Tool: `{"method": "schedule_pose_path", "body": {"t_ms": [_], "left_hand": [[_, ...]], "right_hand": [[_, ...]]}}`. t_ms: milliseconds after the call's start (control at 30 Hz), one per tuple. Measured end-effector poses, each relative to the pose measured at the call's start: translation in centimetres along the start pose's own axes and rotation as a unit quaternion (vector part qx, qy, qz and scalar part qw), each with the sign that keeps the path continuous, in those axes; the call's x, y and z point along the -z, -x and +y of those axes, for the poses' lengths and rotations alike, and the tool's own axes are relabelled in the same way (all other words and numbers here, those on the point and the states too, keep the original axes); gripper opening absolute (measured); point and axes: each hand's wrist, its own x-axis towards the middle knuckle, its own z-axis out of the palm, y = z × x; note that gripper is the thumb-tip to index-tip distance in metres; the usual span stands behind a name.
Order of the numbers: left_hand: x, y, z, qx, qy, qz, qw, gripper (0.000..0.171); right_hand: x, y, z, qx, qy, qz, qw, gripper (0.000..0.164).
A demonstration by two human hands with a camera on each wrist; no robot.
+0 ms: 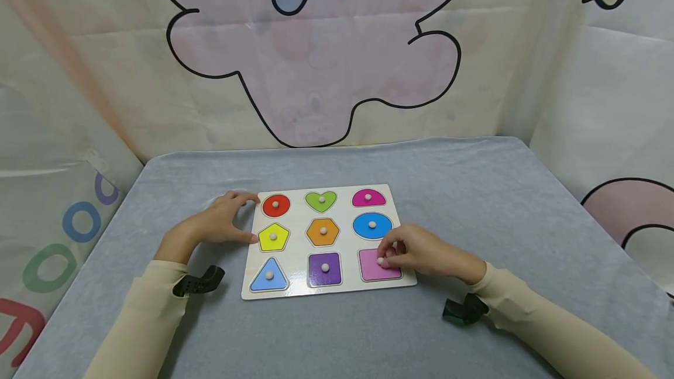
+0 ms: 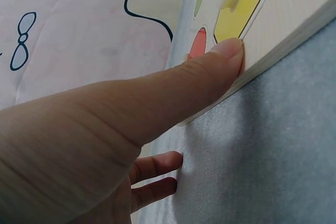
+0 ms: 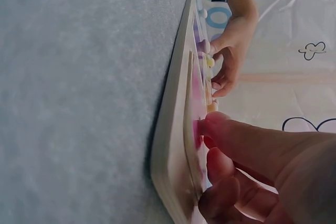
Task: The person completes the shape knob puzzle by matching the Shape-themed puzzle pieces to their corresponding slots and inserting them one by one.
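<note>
A white wooden puzzle board lies on the cloth-covered table, with knobbed shapes in several colours. My right hand pinches the small knob of the pink rectangle piece at the board's near right corner. In the right wrist view, one edge of that pink piece stands slightly proud of the board. My left hand touches the board's left edge with thumb and fingers spread apart. Its thumb rests on the rim beside the yellow pentagon, and a fingertip lies by the red circle.
Also on the board are a green heart, magenta half-circle, blue oval, orange hexagon, purple square and blue triangle. Grey cloth covers the table; a printed curtain hangs behind it.
</note>
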Motion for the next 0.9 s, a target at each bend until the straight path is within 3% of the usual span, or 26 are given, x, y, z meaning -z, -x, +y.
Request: {"method": "schedule_pose_path", "body": {"t_ms": [533,767,900], "left_hand": [[0.27,0.18,0.44,-0.007,-0.004,0.0,1.0,0.085],[0.29,0.17,0.46,-0.005,-0.003,-0.003,1.0,0.085],[0.31,0.16,0.46,-0.002,-0.001,-0.004,1.0,0.086]], "right_hand": [[-0.16,0.15,-0.05,-0.006,0.0,0.0,1.0,0.005],[0.24,-0.1,-0.06,-0.045,-0.001,-0.001,0.999,0.012],[0.81,-0.1,0.36,-0.042,-0.013,0.018,0.999,0.011]]}}
